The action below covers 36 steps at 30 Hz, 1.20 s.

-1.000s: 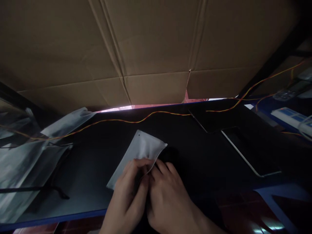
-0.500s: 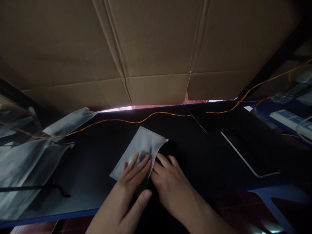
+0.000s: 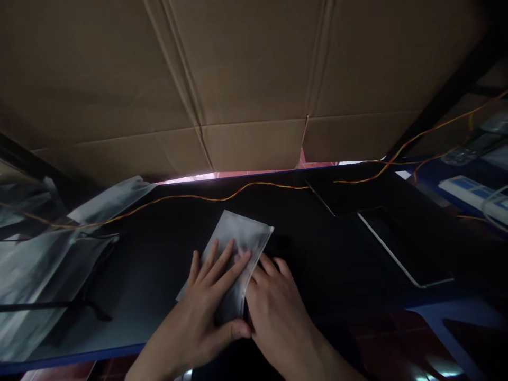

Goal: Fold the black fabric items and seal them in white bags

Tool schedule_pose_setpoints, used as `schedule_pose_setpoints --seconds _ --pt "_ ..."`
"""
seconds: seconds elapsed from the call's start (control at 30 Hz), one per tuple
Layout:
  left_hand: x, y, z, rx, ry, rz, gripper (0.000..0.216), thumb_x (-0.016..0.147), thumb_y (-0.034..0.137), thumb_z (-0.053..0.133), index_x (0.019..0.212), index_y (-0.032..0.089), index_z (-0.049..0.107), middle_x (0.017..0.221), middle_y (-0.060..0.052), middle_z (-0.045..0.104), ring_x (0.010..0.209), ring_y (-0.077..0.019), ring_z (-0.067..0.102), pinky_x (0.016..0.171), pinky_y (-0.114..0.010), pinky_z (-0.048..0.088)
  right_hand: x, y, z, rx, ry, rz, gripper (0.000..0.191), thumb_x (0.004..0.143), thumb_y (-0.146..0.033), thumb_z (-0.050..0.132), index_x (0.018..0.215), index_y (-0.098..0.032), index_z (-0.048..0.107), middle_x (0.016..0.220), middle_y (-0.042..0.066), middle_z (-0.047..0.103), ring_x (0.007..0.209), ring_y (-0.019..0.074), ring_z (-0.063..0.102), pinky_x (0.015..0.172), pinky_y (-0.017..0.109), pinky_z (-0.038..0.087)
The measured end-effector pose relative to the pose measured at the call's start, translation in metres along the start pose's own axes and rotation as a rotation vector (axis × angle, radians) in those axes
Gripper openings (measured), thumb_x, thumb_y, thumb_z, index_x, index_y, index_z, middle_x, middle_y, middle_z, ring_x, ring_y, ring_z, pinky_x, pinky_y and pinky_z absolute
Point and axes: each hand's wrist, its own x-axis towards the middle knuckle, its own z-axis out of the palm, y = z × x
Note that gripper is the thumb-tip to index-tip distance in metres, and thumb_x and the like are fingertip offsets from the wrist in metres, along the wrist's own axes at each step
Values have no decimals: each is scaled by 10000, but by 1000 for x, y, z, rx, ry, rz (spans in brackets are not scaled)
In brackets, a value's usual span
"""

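Touching smooth, frosted rectangular pouch (image 3: 240, 228)

Pouch (image 3: 245, 231) on table (image 3: 146, 275), bags (image 3: 34, 278) left, two devices (image 3: 405, 248) right, cardboard (image 3: 254, 74) behind

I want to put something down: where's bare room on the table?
The black table looks bare between the plastic bags at left and the pale pouch under the left hand. A dim, uncertain gap lies between the right hand and the white-edged device. The left end is crowded with bags and a black cord.
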Motion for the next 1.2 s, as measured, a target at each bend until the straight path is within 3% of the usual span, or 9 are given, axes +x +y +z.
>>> schedule_pose_setpoints --seconds 0.07,0.17,0.33,0.57,0.73,0.8,0.97,1.07,1.2 --pt "-2 8 1 -55 -2 -2 997 963 899 387 1769 384 110 1841 -98 178 1683 -446 177 1266 -814 114 4 -2 -1 35 -1 33 445 1073 -374 668 1449 -136 689 1587 191 637 1533 396 512 1245 652 407" --pt "-4 12 -2 -104 -12 -16 769 1082 772 211 1760 414 160 1847 -48 170 1694 -392 168 1283 -779 124 3 4 -10 128 -80 -104 358 1109 -189 551 1428 -210 712 1524 111 707 1522 273 550 1329 544 314" --pt "-5 8 -9 -100 -30 11 602 1157 606 221 1735 442 256 1843 -7 192 1697 -388 147 1284 -776 131 -5 15 -23 276 -177 -371 398 1122 -168 521 1493 -168 665 1516 83 718 1490 186 589 1362 384 264" --pt "-15 16 -7 -119 -13 2 702 1112 709 256 1752 423 222 1855 -33 141 1691 -414 190 1299 -764 151 12 0 -5 303 24 -301 403 1143 -261 539 1526 -172 624 1608 100 640 1543 204 539 1290 363 410" --pt "-19 1 -2 -47 54 -48 578 1169 537 242 1742 464 224 1845 3 221 1695 -371 230 1305 -756 202 3 12 -31 419 -145 -375 313 1016 -198 701 1323 -182 758 1420 46 778 1405 187 660 1268 298 412" --pt "-17 -5 0 -20 70 -55 580 1168 505 281 1743 458 218 1832 0 273 1690 -375 246 1298 -763 230 -11 22 -42 411 -148 -349 339 990 -240 750 1328 -224 763 1443 11 766 1406 179 654 1301 309 375" --pt "-7 4 1 -14 30 -15 692 1129 652 331 1759 406 185 1840 -54 232 1682 -414 248 1288 -796 169 -29 36 -39 205 -49 -189 462 1107 -348 613 1558 -243 610 1648 38 607 1603 220 452 1387 456 240" --pt "-5 10 -4 -57 9 17 790 1075 766 348 1760 413 176 1837 -63 224 1682 -428 231 1286 -802 140 -23 32 -27 224 -86 -293 356 1136 -346 574 1460 -245 678 1555 17 691 1569 168 489 1397 391 178" --pt "-11 5 -13 -114 -41 51 839 1017 852 342 1745 450 229 1843 -37 198 1677 -428 243 1297 -768 180 -8 17 -15 273 -78 -382 319 1137 -262 546 1413 -221 700 1462 23 752 1490 142 573 1367 317 228"
